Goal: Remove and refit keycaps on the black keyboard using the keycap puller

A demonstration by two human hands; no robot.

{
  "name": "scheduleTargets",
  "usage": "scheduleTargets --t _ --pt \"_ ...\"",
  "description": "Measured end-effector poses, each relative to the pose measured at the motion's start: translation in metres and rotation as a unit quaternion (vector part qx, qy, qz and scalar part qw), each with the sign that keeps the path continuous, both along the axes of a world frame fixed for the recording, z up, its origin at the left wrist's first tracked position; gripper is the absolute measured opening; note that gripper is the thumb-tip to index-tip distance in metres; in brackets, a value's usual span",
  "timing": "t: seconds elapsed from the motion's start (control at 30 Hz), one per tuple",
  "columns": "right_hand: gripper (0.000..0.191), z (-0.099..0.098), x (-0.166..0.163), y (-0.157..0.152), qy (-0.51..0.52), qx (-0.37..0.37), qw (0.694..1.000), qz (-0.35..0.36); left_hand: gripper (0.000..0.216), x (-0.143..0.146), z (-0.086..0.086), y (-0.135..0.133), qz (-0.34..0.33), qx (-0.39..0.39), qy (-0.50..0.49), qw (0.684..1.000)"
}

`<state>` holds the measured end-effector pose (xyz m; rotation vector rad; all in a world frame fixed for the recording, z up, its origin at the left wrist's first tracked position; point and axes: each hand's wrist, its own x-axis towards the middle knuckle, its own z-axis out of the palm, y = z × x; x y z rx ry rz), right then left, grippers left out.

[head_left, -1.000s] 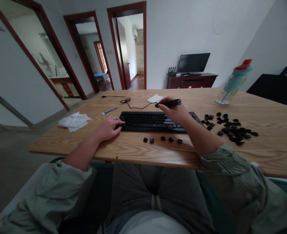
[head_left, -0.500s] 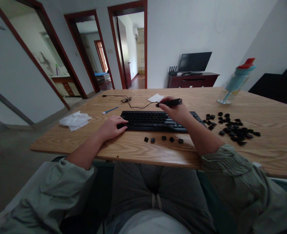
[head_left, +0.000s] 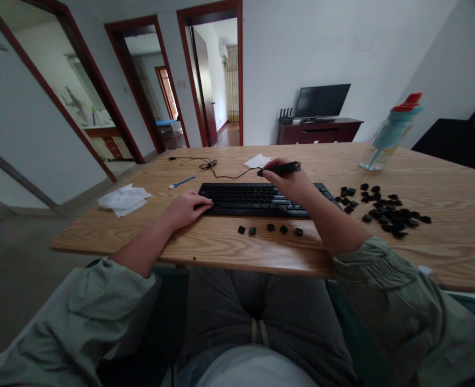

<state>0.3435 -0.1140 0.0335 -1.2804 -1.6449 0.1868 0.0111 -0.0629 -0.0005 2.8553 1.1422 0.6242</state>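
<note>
A black keyboard (head_left: pixel 245 199) lies on the wooden table (head_left: pixel 229 247) in front of me. My left hand (head_left: pixel 185 208) rests on the keyboard's left end, fingers curled over its edge. My right hand (head_left: pixel 292 185) hovers over the keyboard's right half and is closed round a black stick-shaped tool (head_left: pixel 280 169) held level. Several loose black keycaps (head_left: pixel 270 230) sit in a row just in front of the keyboard. A larger pile of black keycaps (head_left: pixel 384 212) is spread out on the table to the right.
The keyboard's cable (head_left: pixel 209 165) trails toward the table's far edge. White tissues (head_left: pixel 123 199) lie at the left, a blue-handled brush (head_left: pixel 181 183) beside them, another tissue (head_left: pixel 257 160) behind the keyboard. A teal bottle (head_left: pixel 390 133) stands far right.
My left hand has slid a little to the right along the keyboard's left end. My right hand and the tool have barely moved.
</note>
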Motion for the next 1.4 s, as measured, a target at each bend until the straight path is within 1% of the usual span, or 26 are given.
scheduleTargets --t 0.13,0.37,0.63,0.83,1.03,1.23,1.4 --pt "0.028 0.002 -0.002 -0.002 -0.002 -0.002 1.0 -0.007 0.027 0.0 0.001 0.004 -0.027 -0.002 -0.011 1.0" --pt "0.025 0.002 -0.002 -0.002 0.006 0.004 1.0 0.007 0.023 0.001 -0.001 0.007 -0.033 0.006 -0.052 0.998" --pt "0.024 0.004 -0.003 -0.004 0.005 0.007 1.0 0.004 0.018 0.003 0.0 0.003 -0.033 0.024 -0.037 0.998" --pt "0.024 0.005 -0.004 -0.005 0.009 0.017 1.0 0.008 0.012 0.004 0.001 0.005 -0.071 0.037 -0.037 0.996" --pt "0.025 0.003 -0.003 -0.003 0.004 0.01 1.0 0.01 0.017 0.004 0.006 0.002 -0.096 0.057 -0.017 0.994" --pt "0.026 0.001 -0.001 -0.001 0.0 0.015 1.0 0.011 0.026 0.001 0.008 -0.003 -0.109 0.096 0.019 0.989" --pt "0.027 -0.001 -0.001 -0.001 -0.007 0.007 1.0 -0.002 0.024 0.0 0.007 -0.003 -0.12 0.12 0.031 0.985"
